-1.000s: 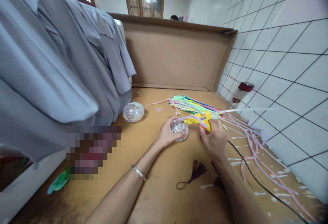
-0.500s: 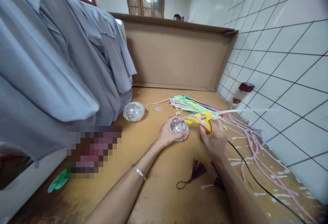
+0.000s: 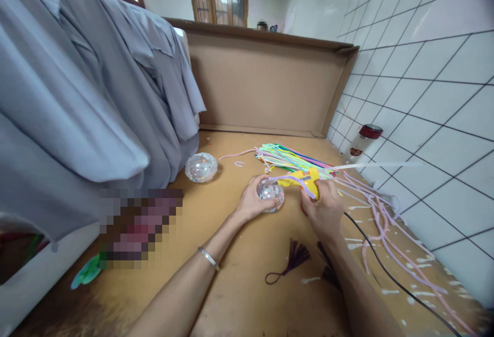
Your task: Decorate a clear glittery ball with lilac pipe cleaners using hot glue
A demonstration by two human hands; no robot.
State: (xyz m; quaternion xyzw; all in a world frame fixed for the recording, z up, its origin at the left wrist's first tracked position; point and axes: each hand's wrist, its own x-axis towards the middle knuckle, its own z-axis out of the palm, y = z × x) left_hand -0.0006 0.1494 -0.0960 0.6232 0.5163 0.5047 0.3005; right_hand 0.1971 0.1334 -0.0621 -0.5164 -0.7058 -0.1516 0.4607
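Near the middle of the table, my left hand [image 3: 250, 199] is wrapped round a clear faceted ball [image 3: 271, 196] with coloured specks. My right hand [image 3: 324, 206] grips a yellow glue gun [image 3: 299, 178], its nozzle pointing left at the top of the ball. A lilac pipe cleaner [image 3: 290, 178] runs from the ball across the glue gun toward my right hand. A second clear ball or bowl [image 3: 201, 167] rests farther left. Below my hands lies a dark tassel [image 3: 295, 258] with a loop.
Coloured pipe cleaners [image 3: 293, 158] are bundled behind the glue gun; loose ones [image 3: 380, 216] trail along the right. A red-lidded bottle [image 3: 360, 144] leans by the tiled wall. A cardboard panel [image 3: 266, 80] stands behind, grey shirts [image 3: 116, 95] hang left, and a black cord [image 3: 386, 270] crosses the right.
The lilac pipe cleaner's right end has shifted slightly down and right, toward my right hand. Both hands are nearly still.
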